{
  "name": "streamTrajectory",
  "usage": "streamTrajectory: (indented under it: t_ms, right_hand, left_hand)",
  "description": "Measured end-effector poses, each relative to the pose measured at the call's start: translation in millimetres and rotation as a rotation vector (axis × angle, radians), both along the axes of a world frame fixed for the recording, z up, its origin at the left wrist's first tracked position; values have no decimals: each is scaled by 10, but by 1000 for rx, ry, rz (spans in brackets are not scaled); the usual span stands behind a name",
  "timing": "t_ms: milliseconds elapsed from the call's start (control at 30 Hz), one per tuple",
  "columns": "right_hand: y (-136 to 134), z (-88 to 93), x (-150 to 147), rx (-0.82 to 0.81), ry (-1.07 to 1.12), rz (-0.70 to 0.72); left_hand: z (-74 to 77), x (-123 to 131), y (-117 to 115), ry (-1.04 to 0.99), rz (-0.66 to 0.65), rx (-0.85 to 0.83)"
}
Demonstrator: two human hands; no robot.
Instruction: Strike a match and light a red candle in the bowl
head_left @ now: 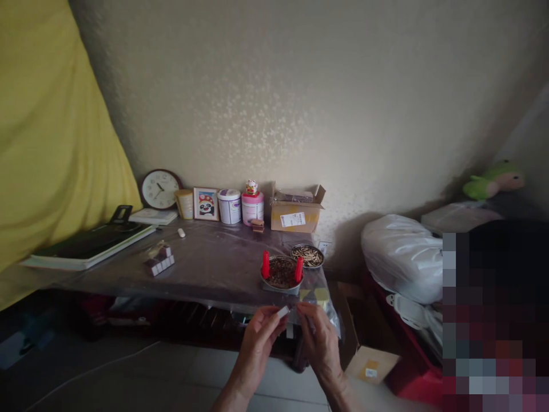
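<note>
Left hand (257,339) pinches small white piece (283,312) at fingertips, held just below bench (206,269) edge. Right hand (319,342) curls close beside it, prob. to work it w/ both; can't tell if it grips anything. Bowl (281,289) sits near.

Observed body parts: two hands and the lower forearms, cut off by the bottom frame edge.
Left hand (257,342): bare, lean, long slim fingers, narrow wrist.
Right hand (321,343): bare, bony back with raised tendons and creased knuckles.
Left forearm (229,395) and right forearm (341,395): uncovered up to the frame edge, thin build.
Light is dim; nails and finer surface detail are too small and dark to record. Rest of the body is out of view.
</note>
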State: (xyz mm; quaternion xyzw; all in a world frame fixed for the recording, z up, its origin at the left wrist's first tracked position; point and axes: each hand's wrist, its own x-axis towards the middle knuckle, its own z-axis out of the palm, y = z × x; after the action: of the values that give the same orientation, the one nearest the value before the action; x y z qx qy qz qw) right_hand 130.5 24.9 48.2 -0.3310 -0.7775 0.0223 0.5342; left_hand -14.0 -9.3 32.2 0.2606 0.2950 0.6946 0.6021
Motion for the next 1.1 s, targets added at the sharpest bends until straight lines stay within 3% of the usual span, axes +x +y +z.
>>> streamTrajectory:
  t_ms: [200,300,400,467,667,900,1100]
  right_hand:
    - [-220,226,7,88,81,42]
    - [-105,68,-2,61,-74,62]
    - [109,-135,34,-32,-20,-113]
    - [189,-176,74,-79,46,-175]
    - [151,0,145,-141,247,-205]
    - [219,69,211,-311,475,-163]
    - [241,344,212,-511,670,-96]
  left_hand:
    - [-8,6,43,-22,18,-21]
    - [17,12,20,-23,21,-7]
    - [42,9,-14,-4,15,-5]
    - [48,3,-22,8,18,-12]
    - [47,-15,-15,15,34,-53]
    - [16,-33,6,23,22,-75]
    - [-39,-39,20,1,5,-87]
